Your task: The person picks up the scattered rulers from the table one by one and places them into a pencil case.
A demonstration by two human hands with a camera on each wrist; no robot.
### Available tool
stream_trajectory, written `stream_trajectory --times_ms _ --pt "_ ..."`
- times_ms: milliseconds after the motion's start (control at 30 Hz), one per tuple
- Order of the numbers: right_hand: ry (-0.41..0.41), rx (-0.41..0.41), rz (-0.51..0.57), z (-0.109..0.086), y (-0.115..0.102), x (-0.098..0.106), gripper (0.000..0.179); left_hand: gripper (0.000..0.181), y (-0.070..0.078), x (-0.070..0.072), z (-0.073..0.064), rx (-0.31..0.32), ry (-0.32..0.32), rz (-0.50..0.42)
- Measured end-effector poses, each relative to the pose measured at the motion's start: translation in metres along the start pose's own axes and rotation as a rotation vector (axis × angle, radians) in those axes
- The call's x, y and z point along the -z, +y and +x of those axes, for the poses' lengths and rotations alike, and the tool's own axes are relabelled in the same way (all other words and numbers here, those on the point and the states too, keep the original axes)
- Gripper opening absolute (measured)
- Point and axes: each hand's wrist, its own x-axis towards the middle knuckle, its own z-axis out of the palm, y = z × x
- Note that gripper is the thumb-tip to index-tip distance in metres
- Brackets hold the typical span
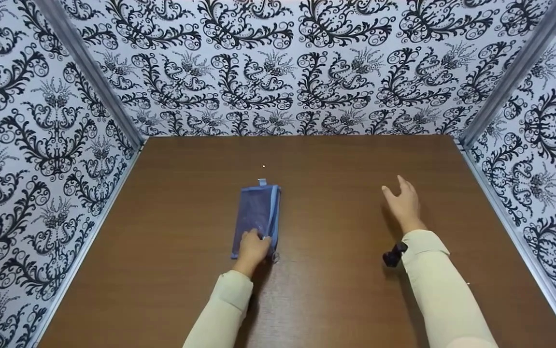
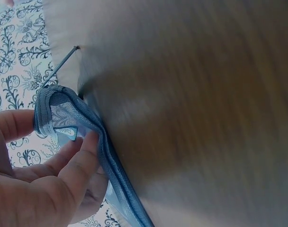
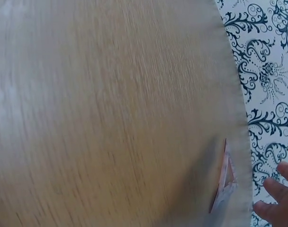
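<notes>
A blue mesh zip pouch lies left of centre on the brown table. At its near end my left hand grips the zipped edge; the left wrist view shows fingers on both sides of the blue zip band, which gapes in a loop. A small clear triangular piece shows within that loop. My right hand is over the table to the right, fingers spread, holding nothing. Near its fingers in the right wrist view is a clear triangle with a reddish edge, seen almost edge-on; whether it touches the table I cannot tell.
The wooden table runs back to patterned wall panels, with more panels at both sides. Metal rails line the corners. A black camera sits at my right wrist. A tiny white speck lies beyond the pouch.
</notes>
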Motion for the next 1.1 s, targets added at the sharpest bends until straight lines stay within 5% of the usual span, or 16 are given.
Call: stream_trajectory --times_ms 533,1100 --pt "-0.004 -0.092 0.126 0.000 0.019 0.005 0.069 0.027 0.000 0.000 0.000 -0.007 0.013 -0.032" --pt "-0.024 -0.139 0.164 0.004 0.038 0.006 0.074 0.029 0.000 0.000 0.002 -0.028 0.027 0.037"
